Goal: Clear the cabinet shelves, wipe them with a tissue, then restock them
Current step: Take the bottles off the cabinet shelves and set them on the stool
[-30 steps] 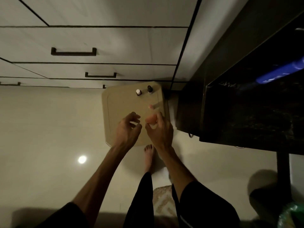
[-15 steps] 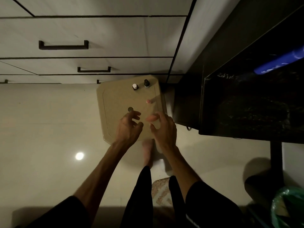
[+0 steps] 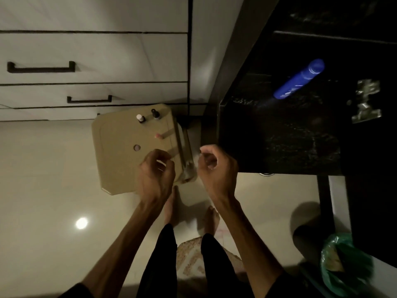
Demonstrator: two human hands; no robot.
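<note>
Cabinet shelf (image 3: 279, 130), dark and speckled, fills the right side of my view, and on it I see a blue bottle (image 3: 299, 79) lying on its side, tilted, near the back, with a metal hinge (image 3: 366, 102) on the dark panel further right. Below and left of the shelf, a tan stool (image 3: 120, 155) stands on the pale floor (image 3: 43, 190) against the white drawers (image 3: 96, 59). On the stool's top I count a white-capped small bottle (image 3: 140, 118) and a black-capped small bottle (image 3: 155, 114) upright side by side near its far edge, a pink-tipped tube (image 3: 164, 134) lying flat just nearer, and a small round cap-like thing (image 3: 136, 147) apart from them toward the middle. My left hand (image 3: 155, 175) hangs over the stool's near right corner with fingers curled inward; I see nothing held in them, though the fingertips are partly hidden from me. My right hand (image 3: 217, 168) is beside the stool, between it and the front edge of the shelf, fingers loosely curled around nothing I can make out, thumb and forefinger apart. Two bare feet stand on the floor under the wrists, just ahead of a patterned mat (image 3: 193, 259). At the lower right, a green plastic bag (image 3: 343, 263) sits below the dark cabinet panel. A bright round reflection shows on the floor at left.
</note>
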